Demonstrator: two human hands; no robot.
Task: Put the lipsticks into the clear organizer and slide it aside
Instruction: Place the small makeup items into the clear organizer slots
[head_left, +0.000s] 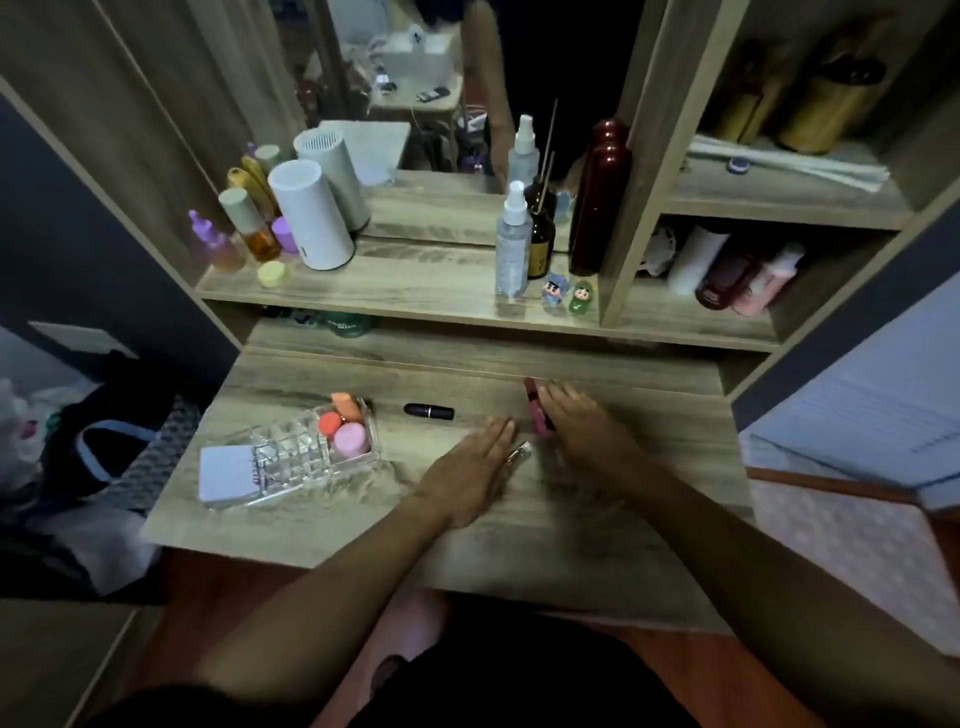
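A clear organizer (296, 457) sits on the left of the wooden desk, with orange and pink makeup sponges (345, 426) in its right part. A black lipstick (429, 411) lies flat on the desk between the organizer and my hands. A red lipstick tube (535, 410) lies beside my right hand (582, 426), whose flat fingers touch it. A silver-tipped clear tube (521, 451) pokes out from under my left hand (467, 467), which lies flat, fingers straight.
A white notepad (226, 475) lies against the organizer's left side. The raised shelf (395, 291) behind carries bottles, a white cylinder (311, 215), a spray bottle (513, 244), a dark red bottle (597, 202) and two small figurines. A bag sits on the floor at left.
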